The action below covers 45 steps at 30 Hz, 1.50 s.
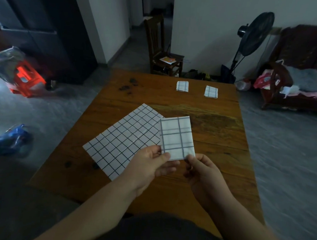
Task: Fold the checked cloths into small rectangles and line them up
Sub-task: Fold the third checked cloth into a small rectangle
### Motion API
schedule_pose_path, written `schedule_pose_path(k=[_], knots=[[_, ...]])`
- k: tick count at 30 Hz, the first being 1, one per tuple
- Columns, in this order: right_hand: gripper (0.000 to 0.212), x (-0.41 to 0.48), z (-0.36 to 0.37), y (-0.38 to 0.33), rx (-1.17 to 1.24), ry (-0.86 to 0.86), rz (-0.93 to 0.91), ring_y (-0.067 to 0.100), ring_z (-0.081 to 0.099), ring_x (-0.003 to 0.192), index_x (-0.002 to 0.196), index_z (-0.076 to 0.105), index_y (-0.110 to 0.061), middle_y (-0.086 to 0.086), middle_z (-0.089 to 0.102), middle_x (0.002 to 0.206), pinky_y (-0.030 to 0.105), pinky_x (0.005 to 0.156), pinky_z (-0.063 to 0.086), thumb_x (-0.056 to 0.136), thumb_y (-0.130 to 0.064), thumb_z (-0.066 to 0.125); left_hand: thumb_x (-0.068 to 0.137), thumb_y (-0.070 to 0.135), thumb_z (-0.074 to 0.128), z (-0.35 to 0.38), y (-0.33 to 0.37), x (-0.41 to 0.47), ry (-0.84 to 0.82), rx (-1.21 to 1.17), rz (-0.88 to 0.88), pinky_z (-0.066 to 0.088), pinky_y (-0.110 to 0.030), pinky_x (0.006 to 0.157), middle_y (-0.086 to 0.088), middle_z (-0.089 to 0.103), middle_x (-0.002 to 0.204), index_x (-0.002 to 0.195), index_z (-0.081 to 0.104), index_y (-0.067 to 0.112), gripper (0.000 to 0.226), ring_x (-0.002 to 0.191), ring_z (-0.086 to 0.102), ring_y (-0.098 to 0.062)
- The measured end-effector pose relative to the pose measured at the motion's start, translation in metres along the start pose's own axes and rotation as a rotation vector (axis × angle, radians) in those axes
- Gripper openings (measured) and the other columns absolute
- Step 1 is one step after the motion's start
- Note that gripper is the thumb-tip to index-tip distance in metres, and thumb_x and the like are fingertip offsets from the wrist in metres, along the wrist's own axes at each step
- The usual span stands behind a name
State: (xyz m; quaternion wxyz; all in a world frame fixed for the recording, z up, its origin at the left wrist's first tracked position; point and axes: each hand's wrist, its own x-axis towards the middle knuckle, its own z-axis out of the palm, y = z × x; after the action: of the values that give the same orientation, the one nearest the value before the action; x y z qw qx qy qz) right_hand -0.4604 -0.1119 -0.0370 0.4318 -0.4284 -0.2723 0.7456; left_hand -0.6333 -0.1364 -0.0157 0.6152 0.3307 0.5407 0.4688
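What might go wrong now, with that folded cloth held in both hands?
The left hand and right hand pinch the held cloth only at its near corners, so its layers may fall open. The far right cloth lies slightly tilted near the table corner; a nudge while placing the next one could worsen the row.

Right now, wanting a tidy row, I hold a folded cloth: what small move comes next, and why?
Probably carry the held cloth, pinched by the left hand and right hand, to the table's far edge and set it left of the finished rectangles, in line. It looks folded like them, and more bare wood shows there.
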Motion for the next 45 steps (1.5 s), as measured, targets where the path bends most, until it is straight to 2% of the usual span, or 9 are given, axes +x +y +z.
schedule_pose_path(k=[3,6,13,20,25,29,33,39,45], knots=[[0.026,-0.001,0.005,0.002,0.049,-0.088,0.035,0.015,0.062,0.076,0.116,0.062,-0.005,0.004,0.067,0.089,0.031,0.073,0.049,0.094,-0.018,0.067,0.101,0.01,0.056,-0.003,0.001,-0.002,0.034,0.039,0.02,0.058,-0.033,0.094,-0.003,0.075,0.114,0.118,0.068,0.016,0.022,0.108,0.071,-0.015],[0.035,-0.006,0.017,0.012,-0.013,-0.227,0.119,0.015,0.059,0.077,0.125,0.063,-0.003,0.004,0.066,0.092,0.032,0.076,0.049,0.096,-0.022,0.066,0.103,0.014,0.054,-0.003,0.002,-0.006,0.013,0.113,0.053,0.053,-0.04,0.102,0.001,0.076,0.113,0.121,0.069,0.019,0.024,0.11,0.07,-0.013],[0.022,-0.011,0.032,0.018,-0.22,-0.059,0.085,0.016,0.064,0.071,0.108,0.067,-0.002,0.004,0.071,0.08,0.031,0.071,0.054,0.096,-0.02,0.063,0.104,0.02,0.053,0.0,-0.007,-0.01,0.028,0.162,0.035,0.052,-0.046,0.105,0.004,0.076,0.113,0.12,0.071,0.024,0.024,0.11,0.069,-0.012],[0.023,-0.014,0.032,0.018,-0.293,0.025,0.07,0.014,0.063,0.064,0.107,0.067,0.0,0.005,0.07,0.078,0.028,0.063,0.054,0.096,-0.02,0.065,0.103,0.022,0.055,0.002,-0.017,-0.01,0.018,0.187,0.039,0.049,-0.047,0.107,0.006,0.075,0.116,0.122,0.071,0.027,0.026,0.115,0.066,-0.012],[0.018,-0.013,0.035,0.018,-0.34,0.007,0.046,0.013,0.061,0.064,0.105,0.067,-0.005,0.002,0.069,0.076,0.029,0.065,0.052,0.096,-0.02,0.065,0.103,0.018,0.053,-0.002,-0.016,-0.004,-0.001,0.079,-0.013,0.051,-0.046,0.105,-0.002,0.075,0.116,0.121,0.072,0.02,0.026,0.115,0.068,-0.02],[0.013,-0.012,0.034,0.015,-0.406,0.001,0.034,0.013,0.061,0.065,0.105,0.066,-0.009,-0.001,0.068,0.075,0.031,0.068,0.052,0.096,-0.018,0.065,0.102,0.015,0.054,-0.006,-0.005,0.006,0.007,-0.018,-0.043,0.057,-0.035,0.093,-0.012,0.075,0.113,0.119,0.071,0.008,0.025,0.109,0.07,-0.025],[0.012,-0.015,0.032,0.014,-0.408,-0.01,0.063,0.017,0.063,0.072,0.107,0.067,-0.012,0.002,0.068,0.08,0.031,0.072,0.054,0.096,-0.018,0.065,0.102,0.011,0.052,-0.017,0.015,0.018,0.045,-0.065,-0.027,0.055,-0.043,0.099,-0.018,0.074,0.113,0.119,0.067,0.0,0.025,0.109,0.071,-0.03],[0.015,-0.014,0.029,0.012,-0.404,-0.027,0.075,0.018,0.065,0.076,0.108,0.067,-0.013,0.002,0.069,0.082,0.032,0.078,0.056,0.094,-0.02,0.067,0.101,0.015,0.055,-0.027,0.042,0.034,0.107,-0.091,0.01,0.057,-0.036,0.089,-0.014,0.076,0.107,0.113,0.071,0.004,0.023,0.106,0.071,-0.027],[0.017,-0.008,0.026,0.014,-0.358,-0.01,0.057,0.015,0.066,0.073,0.108,0.067,-0.012,-0.001,0.07,0.08,0.032,0.075,0.053,0.094,-0.02,0.067,0.096,0.038,0.053,-0.018,0.027,0.024,-0.042,-0.193,-0.05,0.051,-0.05,0.103,-0.022,0.07,0.122,0.127,0.062,0.003,0.047,0.117,0.067,-0.034]])
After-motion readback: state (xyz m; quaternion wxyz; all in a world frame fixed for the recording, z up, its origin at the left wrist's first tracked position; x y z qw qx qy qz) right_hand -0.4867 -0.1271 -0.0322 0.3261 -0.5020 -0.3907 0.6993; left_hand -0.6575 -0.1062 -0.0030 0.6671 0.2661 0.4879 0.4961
